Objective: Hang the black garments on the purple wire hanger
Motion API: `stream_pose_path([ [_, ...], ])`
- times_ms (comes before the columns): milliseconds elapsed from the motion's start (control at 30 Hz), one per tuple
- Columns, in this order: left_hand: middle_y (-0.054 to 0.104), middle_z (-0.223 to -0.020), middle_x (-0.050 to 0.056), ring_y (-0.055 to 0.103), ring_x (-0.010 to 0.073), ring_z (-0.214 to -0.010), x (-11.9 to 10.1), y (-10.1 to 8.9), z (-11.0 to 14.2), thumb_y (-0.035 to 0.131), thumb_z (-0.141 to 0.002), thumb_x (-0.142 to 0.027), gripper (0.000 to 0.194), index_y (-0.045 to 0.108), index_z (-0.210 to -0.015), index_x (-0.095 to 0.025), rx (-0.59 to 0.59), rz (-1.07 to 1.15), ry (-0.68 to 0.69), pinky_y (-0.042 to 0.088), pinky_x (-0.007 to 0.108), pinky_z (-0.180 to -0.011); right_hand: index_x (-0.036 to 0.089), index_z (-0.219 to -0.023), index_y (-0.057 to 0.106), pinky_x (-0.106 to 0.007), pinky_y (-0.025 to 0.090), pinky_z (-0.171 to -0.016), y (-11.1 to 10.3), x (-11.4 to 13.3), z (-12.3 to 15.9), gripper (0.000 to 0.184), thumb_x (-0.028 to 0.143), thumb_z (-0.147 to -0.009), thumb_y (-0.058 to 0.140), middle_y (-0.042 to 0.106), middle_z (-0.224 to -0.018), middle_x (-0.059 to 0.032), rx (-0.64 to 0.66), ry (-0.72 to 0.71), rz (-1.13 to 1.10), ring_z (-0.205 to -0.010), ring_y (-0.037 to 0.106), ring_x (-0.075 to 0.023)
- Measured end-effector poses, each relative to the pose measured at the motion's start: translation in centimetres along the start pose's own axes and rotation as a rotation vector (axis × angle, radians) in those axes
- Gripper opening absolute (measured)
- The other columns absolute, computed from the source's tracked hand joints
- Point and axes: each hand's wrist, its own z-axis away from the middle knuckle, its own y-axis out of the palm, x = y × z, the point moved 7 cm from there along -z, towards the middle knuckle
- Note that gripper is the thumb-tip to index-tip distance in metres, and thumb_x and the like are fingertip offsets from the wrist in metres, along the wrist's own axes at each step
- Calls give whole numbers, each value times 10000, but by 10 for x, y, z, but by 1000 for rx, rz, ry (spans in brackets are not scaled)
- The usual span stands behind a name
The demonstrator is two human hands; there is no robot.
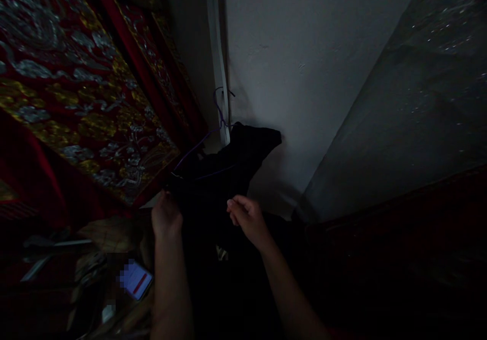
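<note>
A black garment hangs from a purple hanger hooked by a white strip on the wall. My left hand grips the garment's left edge with its fingers closed on the cloth. My right hand is curled, fingers pressed together, against the front of the black garment. Below my hands the cloth is lost in shadow.
A red cloth with gold and silver embroidery hangs at the left. A lit phone lies on cluttered things at the lower left. A white wall stands behind, a dark grey sparkly cloth at the right.
</note>
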Motion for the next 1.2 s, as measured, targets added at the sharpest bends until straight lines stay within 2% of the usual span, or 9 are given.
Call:
stream_pose_path([
  [200,680,-763,20,655,156,-694,72,-11,59,825,-621,-388,334,651,-787,-155,42,7,-340,510,272,-656,215,-625,544,-257,340,-471,-43,-23,19,443,606,-834,573,433,-468,36,-141,68,94,-452,416,-122],
  [333,670,-836,-17,643,122,-818,48,12,68,816,-684,-438,321,650,-811,-194,29,113,-180,495,230,-793,202,-749,611,-303,485,-674,-62,-19,19,419,607,-852,585,631,-712,-44,-202,34,268,-712,608,-197],
  [467,679,-957,27,636,169,-913,10,64,97,708,-841,-427,219,690,-810,-211,344,-47,-9,496,270,-857,221,-1200,594,-375,437,-1042,-20,-4,21,420,432,-847,679,649,-1239,-83,1,-98,233,-1170,590,-240],
  [633,647,-1172,99,585,261,-1174,-27,103,117,563,-953,-396,261,762,-1030,-246,710,-461,318,447,387,-1048,200,-1076,672,-374,499,-921,11,1,17,246,279,-886,537,709,-1055,-62,172,-40,172,-988,648,-239],
  [733,689,-1204,119,612,275,-1194,-17,94,109,460,-995,-421,395,686,-1267,-245,927,-514,279,472,422,-1051,205,-875,703,-332,512,-735,-3,11,7,149,214,-777,592,711,-830,-18,261,36,283,-780,637,-220],
  [833,768,-946,81,715,262,-911,4,71,100,545,-956,-390,296,767,-1095,-251,1018,-650,213,579,373,-851,200,-756,701,-304,496,-702,-22,40,-16,138,148,-705,584,699,-749,-1,311,-61,360,-731,630,-202],
  [967,778,-934,47,725,253,-853,11,50,94,642,-896,-318,175,791,-976,-275,1102,-746,157,574,344,-822,205,-1037,724,-299,502,-819,-42,68,-69,438,71,-673,522,739,-924,-12,165,-294,355,-864,672,-195],
  [1067,777,-1014,57,713,270,-965,6,36,85,661,-875,-321,195,780,-1026,-286,1115,-823,110,535,346,-888,213,-1174,679,-317,509,-868,-51,48,-106,451,138,-742,571,741,-1038,-37,-31,-296,341,-901,681,-188],
  [1200,762,-777,34,686,232,-698,20,1,65,739,-775,-351,88,770,-770,-269,1092,-946,-112,504,279,-670,196,-880,719,-361,498,-916,-61,17,-121,194,256,-801,551,754,-929,-60,-170,-272,351,-936,673,-225],
])
